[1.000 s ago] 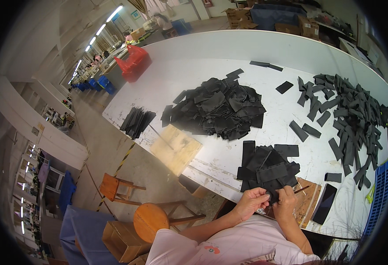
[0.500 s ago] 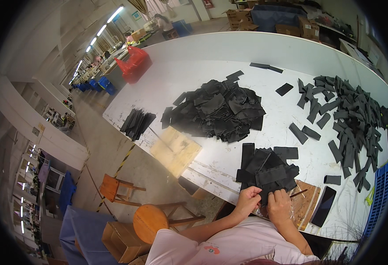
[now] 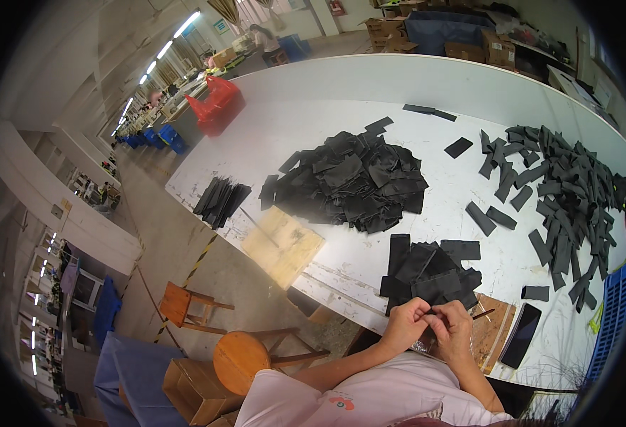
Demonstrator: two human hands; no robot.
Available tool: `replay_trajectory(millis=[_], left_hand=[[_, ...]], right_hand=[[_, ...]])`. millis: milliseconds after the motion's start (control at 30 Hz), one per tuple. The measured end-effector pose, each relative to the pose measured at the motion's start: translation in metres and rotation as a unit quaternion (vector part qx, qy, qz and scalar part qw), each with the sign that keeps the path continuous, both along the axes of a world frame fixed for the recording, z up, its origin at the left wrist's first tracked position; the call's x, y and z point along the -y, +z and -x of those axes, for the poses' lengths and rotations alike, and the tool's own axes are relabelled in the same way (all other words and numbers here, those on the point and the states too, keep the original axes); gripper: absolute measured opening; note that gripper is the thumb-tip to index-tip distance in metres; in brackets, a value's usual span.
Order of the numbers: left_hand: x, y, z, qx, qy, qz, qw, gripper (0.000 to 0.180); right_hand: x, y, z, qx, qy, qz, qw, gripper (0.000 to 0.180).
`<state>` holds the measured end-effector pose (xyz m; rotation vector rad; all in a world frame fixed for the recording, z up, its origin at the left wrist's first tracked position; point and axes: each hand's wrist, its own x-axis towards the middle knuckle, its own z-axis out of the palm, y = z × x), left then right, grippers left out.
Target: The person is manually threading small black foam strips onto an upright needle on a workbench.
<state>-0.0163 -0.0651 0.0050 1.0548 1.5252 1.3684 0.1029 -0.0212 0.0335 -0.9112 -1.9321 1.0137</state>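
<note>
My left hand [image 3: 406, 324] and my right hand [image 3: 452, 330] meet at the near table edge with fingers pinched together. Between their fingertips shows a dark bit of a black fabric piece [image 3: 433, 311], mostly hidden by the fingers. Just beyond the hands lies a small loose pile of flat black fabric pieces [image 3: 430, 272]. Under and beside my right hand is a brown wooden board [image 3: 497, 329] with a thin dark stick-like tool [image 3: 483, 314] on it. A black phone [image 3: 521, 336] rests to the right of the board.
A large heap of black pieces [image 3: 352, 178] covers the table's middle. Folded black strips [image 3: 569, 192] spread at right, near a blue crate [image 3: 611, 320]. At left are a stacked bundle [image 3: 220, 201], a pale wooden board [image 3: 282, 245] and a red bag [image 3: 215, 105]. Wooden stools [image 3: 242, 361] stand beside the table.
My two hands have come together, and the right fingers now pinch toward the left fingertips. The black piece that showed between them is now mostly covered.
</note>
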Motion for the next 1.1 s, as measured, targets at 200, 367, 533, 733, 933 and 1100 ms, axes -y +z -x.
replay_trajectory(millis=[200, 367, 533, 733, 933, 1100], left_hand=[[0.001, 0.007, 0.000, -0.029, -0.029, 0.050, 0.998, 0.006], [0.003, 0.007, 0.003, -0.066, -0.022, 0.067, 0.995, 0.006], [0.004, -0.004, 0.005, -0.064, -0.001, 0.051, 0.997, 0.009], [0.004, 0.001, 0.002, -0.121, -0.015, 0.058, 0.991, 0.010], [0.002, 0.003, 0.002, -0.100, 0.010, 0.053, 0.993, 0.010], [0.001, 0.000, 0.000, -0.085, -0.008, 0.051, 0.995, 0.010]], right_hand=[[-0.001, -0.005, 0.000, 0.110, 0.003, -0.112, 0.988, 0.010], [0.001, -0.008, 0.000, 0.100, 0.015, -0.068, 0.993, 0.011], [0.001, -0.005, 0.001, 0.104, 0.029, -0.055, 0.993, 0.013], [0.005, -0.013, 0.003, 0.135, -0.005, -0.102, 0.986, 0.012], [0.007, -0.011, 0.003, 0.120, -0.029, -0.085, 0.989, 0.012], [0.004, -0.022, 0.000, 0.110, -0.019, -0.068, 0.991, 0.010]])
